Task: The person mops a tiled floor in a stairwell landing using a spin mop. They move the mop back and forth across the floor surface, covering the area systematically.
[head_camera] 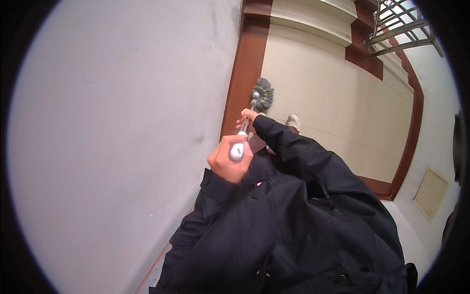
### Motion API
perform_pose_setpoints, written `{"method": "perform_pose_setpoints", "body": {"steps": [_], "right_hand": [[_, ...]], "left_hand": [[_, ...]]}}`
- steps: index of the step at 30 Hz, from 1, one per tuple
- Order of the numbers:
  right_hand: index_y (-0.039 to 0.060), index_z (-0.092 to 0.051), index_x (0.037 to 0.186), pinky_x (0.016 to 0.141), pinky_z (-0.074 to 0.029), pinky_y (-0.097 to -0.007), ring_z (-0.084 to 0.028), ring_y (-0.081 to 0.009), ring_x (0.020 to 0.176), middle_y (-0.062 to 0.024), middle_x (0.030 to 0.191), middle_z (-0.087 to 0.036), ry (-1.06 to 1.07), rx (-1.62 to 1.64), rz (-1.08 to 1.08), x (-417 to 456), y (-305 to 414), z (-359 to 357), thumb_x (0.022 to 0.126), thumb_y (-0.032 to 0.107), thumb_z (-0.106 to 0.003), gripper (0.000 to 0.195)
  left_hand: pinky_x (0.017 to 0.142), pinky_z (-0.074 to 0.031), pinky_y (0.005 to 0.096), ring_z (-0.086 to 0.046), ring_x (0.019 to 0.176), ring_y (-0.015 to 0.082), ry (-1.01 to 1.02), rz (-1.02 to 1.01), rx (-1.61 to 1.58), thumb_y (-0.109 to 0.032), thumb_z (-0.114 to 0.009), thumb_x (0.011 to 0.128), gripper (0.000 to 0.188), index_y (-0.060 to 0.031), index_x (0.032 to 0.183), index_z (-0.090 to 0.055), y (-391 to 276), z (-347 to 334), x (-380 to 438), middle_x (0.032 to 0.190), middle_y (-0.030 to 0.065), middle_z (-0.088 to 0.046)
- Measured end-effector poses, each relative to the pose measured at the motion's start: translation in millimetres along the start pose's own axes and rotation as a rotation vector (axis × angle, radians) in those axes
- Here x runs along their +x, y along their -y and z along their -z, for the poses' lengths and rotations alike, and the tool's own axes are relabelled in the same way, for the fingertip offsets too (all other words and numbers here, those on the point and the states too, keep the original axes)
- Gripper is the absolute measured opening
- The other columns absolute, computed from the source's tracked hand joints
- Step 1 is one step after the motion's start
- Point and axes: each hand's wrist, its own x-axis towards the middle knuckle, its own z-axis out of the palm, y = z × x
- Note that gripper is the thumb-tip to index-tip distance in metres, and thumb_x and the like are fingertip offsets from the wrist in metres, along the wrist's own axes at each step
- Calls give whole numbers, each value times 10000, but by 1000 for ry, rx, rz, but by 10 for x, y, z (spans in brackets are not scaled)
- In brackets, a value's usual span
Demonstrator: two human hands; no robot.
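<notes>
My left hand (pixel 230 158) is wrapped around the white top end of a mop's handle (pixel 238 150), close to the wall. Lower on the pole, my right hand (pixel 249 118) grips the metal shaft. The grey mop head (pixel 263 96), with green strands, lies on the floor where the red-brown border (pixel 240 81) meets the cream tiles (pixel 304 73). Part of the shaft is hidden by my fingers.
A white wall (pixel 121 110) rises close on the left. Stair steps (pixel 312 16) with red-brown edging lie at the top, and a metal railing (pixel 400 33) stands at the top right. My shoe (pixel 294 122) is on the tiles. A framed panel (pixel 431 193) is on the right wall.
</notes>
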Motion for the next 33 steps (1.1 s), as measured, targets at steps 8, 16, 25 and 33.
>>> {"method": "perform_pose_setpoints", "body": {"steps": [8,16,25,33], "right_hand": [[16,-410,587,637,-465,-271,-529,-165,659,-60,673,-428,-5,-800,1070,64,-327,831,718,12,-493,155],[6,-458,637,549,-489,-334,-500,-193,511,-75,640,-449,-232,227,446,-942,180,835,734,37,-459,102],[31,-472,663,447,-454,-327,-508,-171,489,-68,580,-502,-911,22,664,-791,-9,2220,724,82,-483,80],[27,-462,796,401,-470,-334,-525,-192,495,-106,684,-508,-796,196,483,-699,-154,2048,717,117,-494,124]], "left_hand": [[681,-356,313,-469,721,216,587,-633,137,-123,-588,599,89,-75,600,-512,18,-841,121,632,31,-522],[556,-368,294,-442,516,219,1159,-792,-258,-127,-594,649,199,-53,532,-451,-384,-1367,386,549,67,-440],[711,-454,319,-524,595,235,1036,-731,-478,0,-555,650,143,-4,542,-461,93,-2008,300,584,91,-495],[750,-431,327,-554,629,217,960,-513,-438,-10,-546,682,125,-7,567,-495,409,-1733,149,605,82,-530]]}}
